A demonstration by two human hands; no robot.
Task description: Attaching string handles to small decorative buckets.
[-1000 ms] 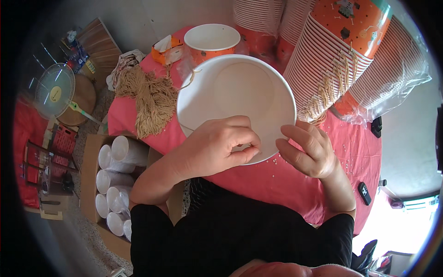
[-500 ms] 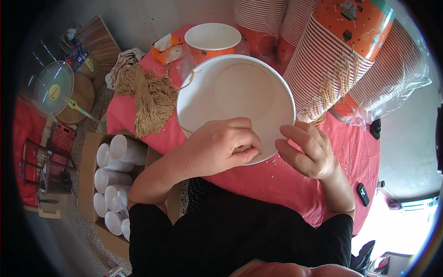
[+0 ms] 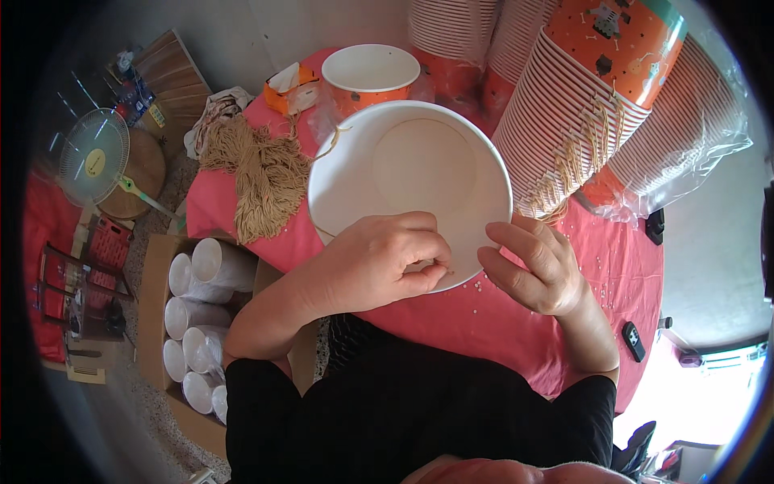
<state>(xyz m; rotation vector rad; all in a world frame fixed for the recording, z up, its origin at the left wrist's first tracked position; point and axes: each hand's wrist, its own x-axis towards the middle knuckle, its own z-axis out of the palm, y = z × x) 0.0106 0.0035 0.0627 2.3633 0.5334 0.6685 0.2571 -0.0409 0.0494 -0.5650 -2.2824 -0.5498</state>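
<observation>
A white-lined paper bucket (image 3: 423,165) is tilted in front of me, its wide mouth facing me. My left hand (image 3: 383,256) is over its near rim, thumb and forefinger pinched together inside the mouth. What the pinch holds is too small to make out. My right hand (image 3: 538,266) is at the right side of the rim, its bent fingers against the bucket; part of its grip is hidden. Thin tan cord (image 3: 330,143) shows at the bucket's left rim. Beyond it lies a loose bundle of tan cord (image 3: 262,177) on the pink tablecloth (image 3: 468,343).
Tall stacks of orange buckets (image 3: 576,113), some with cord loops, stand right and behind. Another bucket (image 3: 372,68) stands at the back. A cardboard box (image 3: 189,419) of wrapped white cups is lower left; a fan (image 3: 95,155) stands beyond. A black remote (image 3: 634,340) lies right.
The bucket has shifted slightly toward me and to the left. Both hands keep nearly the same pose, with only small finger movements.
</observation>
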